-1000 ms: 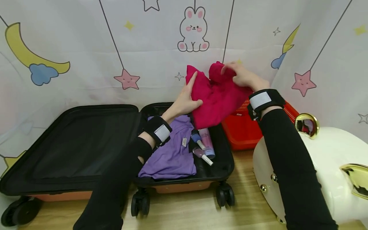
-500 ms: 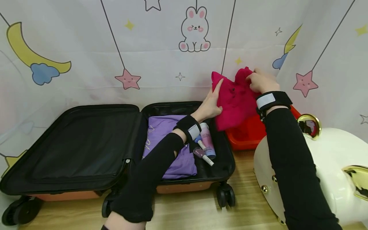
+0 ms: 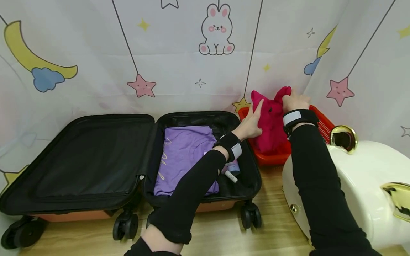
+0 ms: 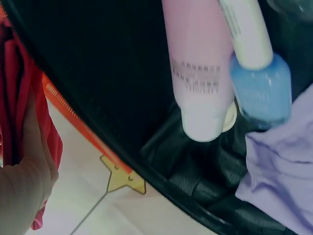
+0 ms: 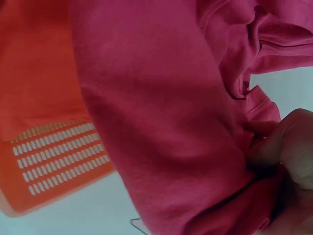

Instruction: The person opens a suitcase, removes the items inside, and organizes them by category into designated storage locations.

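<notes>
A magenta garment (image 3: 272, 124), bunched at the top, hangs at and partly inside the red plastic basket (image 3: 270, 159). My left hand (image 3: 252, 125) holds its left side between thumb and fingers, index finger extended along the cloth. At its upper right, my right hand (image 3: 295, 101) pinches a fold; the right wrist view shows thumb and fingers (image 5: 296, 152) curled into the magenta cloth. Beneath my left forearm, the open black-lined suitcase (image 3: 257, 174) holds a purple T-shirt (image 3: 185, 156). Beside the T-shirt lie a pink bottle (image 4: 198, 63) and a blue nail polish bottle (image 4: 259, 88).
The suitcase's left half (image 3: 86, 160) lies open with its black lining up. A glossy white rounded object with gold fittings (image 3: 355, 177) stands at the right, close to the basket. A printed curtain (image 3: 179, 71) hangs behind. The floor (image 3: 224, 231) is wood-patterned.
Both hands have carried the magenta garment rightward and down, from above the suitcase to the basket. The purple T-shirt is more exposed, while my left forearm now covers part of the bottles.
</notes>
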{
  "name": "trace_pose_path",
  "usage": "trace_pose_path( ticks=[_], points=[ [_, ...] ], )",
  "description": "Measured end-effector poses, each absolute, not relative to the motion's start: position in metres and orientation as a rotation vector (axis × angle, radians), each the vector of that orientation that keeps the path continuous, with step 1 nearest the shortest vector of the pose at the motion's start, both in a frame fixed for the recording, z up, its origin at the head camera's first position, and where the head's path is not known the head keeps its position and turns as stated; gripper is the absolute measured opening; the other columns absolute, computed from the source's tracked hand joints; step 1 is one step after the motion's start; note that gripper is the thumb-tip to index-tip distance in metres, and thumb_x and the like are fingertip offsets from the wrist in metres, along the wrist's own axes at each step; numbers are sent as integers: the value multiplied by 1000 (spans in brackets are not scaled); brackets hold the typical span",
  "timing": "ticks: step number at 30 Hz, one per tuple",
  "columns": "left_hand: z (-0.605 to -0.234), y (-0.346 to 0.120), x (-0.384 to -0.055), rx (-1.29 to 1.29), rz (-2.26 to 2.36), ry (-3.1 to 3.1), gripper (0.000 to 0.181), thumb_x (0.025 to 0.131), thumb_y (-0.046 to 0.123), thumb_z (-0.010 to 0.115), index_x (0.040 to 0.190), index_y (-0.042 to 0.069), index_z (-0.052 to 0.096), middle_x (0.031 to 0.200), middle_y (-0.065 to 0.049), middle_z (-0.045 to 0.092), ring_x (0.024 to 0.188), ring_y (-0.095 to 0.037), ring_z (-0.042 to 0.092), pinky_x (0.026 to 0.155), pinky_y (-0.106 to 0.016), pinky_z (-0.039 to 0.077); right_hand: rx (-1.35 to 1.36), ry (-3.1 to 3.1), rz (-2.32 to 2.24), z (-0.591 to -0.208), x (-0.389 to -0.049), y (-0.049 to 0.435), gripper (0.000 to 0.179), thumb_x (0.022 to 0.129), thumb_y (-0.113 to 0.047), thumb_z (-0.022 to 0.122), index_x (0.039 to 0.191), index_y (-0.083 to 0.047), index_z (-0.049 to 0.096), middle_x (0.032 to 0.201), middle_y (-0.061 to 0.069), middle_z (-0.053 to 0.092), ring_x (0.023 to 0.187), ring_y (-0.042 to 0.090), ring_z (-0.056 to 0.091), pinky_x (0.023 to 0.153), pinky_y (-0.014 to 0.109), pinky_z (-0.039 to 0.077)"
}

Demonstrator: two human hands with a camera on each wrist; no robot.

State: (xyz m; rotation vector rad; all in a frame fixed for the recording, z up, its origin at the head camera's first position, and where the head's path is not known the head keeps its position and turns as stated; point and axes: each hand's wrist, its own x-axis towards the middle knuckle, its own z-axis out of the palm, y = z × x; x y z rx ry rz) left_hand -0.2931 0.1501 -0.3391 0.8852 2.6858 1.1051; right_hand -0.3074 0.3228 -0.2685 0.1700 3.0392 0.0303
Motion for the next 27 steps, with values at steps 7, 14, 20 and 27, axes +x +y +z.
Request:
trace_pose_path(
  ticks=[7, 14, 20, 27],
  points=[
    [-352, 165, -284, 903, 987, 2670, 108, 86, -3, 67, 163, 21, -4, 170, -18, -4, 69, -19, 53, 50, -18, 37, 259, 2957, 185, -288, -315, 318, 43, 93, -6, 49, 134, 7, 54, 146, 36, 28, 107, 56, 53, 84, 58, 50],
    [-359, 175, -275, 826, 823, 2802, 109, 86, 1, 73, 163, 24, -1, 171, -10, -9, 136, -39, 51, 67, -19, 54, 398, 2909, 193, -296, -315, 315, 45, 95, -7, 52, 138, 6, 50, 147, 34, 25, 117, 57, 48, 93, 59, 50],
    [-353, 162, -273, 798, 577, 2922, 94, 89, 20, 73, 163, 22, 16, 170, -6, -19, 157, -40, 10, 119, -37, 37, 576, 2908, 202, -298, -309, 314, 52, 94, -12, 51, 142, 4, 42, 148, 38, 22, 127, 58, 33, 103, 69, 40],
    [-329, 91, -292, 700, 630, 2915, 72, 94, 21, 57, 160, 20, 27, 172, -5, -8, 158, -38, 1, 128, -50, 16, 492, 2973, 130, -287, -320, 296, 58, 98, -19, 45, 148, 9, 36, 154, 43, 20, 143, 61, 17, 112, 79, 18]
  ],
)
